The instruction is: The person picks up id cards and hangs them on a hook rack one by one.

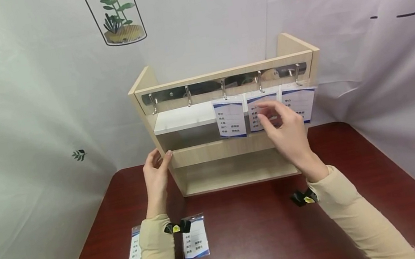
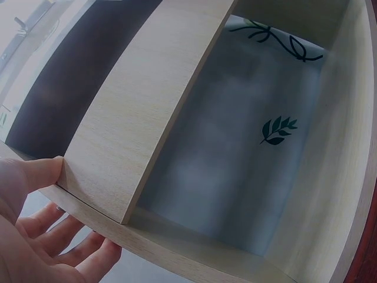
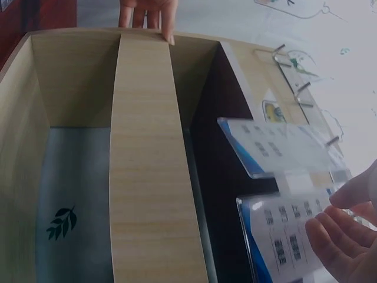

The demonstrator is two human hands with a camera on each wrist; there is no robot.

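A light wooden shelf (image 1: 231,148) stands on the table, with a metal hook strip (image 1: 201,88) along its upper front. My left hand (image 1: 154,169) grips the shelf's left side panel, thumb on the front edge and fingers behind, as the left wrist view also shows. Three badge cards hang from the hooks: a left card (image 1: 230,119), a middle card (image 1: 254,115) and a right card (image 1: 305,100). Just in front of the middle card is my right hand (image 1: 286,128), thumb and bent fingers apart with a gap between them; it partly covers the middle and right cards.
Two more badge cards lie on the dark red table (image 1: 257,239) at the front left: one card (image 1: 132,254) partly under the left forearm in view, another card (image 1: 195,240) beside it. The two leftmost hooks (image 1: 188,96) hold no card. A patterned cloth (image 1: 194,23) hangs behind.
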